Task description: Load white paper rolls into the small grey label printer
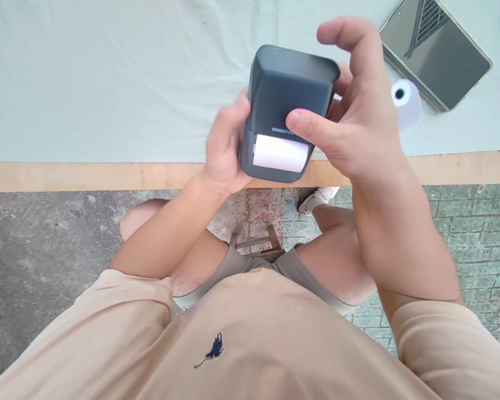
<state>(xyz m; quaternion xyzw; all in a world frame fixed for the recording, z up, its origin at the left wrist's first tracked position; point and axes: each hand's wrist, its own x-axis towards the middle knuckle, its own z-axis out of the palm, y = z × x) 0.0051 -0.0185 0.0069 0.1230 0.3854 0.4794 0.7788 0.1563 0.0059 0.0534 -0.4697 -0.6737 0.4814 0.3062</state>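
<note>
Held up over the table's front edge is a dark grey label printer [294,91] marked NIIMBOT. A strip of white label paper [281,154] shows in the slot at its near end. My left hand [227,144] grips the printer's left side, its thumb along the edge and the other fingers hidden underneath. On the right side, my right hand [358,105] has its thumb on the printer's top face near the lettering. Its index finger is lifted clear and bent; the other fingers are partly hidden behind the printer's right edge.
A smartphone [437,55] lies on the pale cloth [129,83] at the back right. Beside it sits a small white roll [406,103], partly behind my right hand. The table's wooden front edge [87,176] runs across, with a wooden stool [258,244] below between my legs.
</note>
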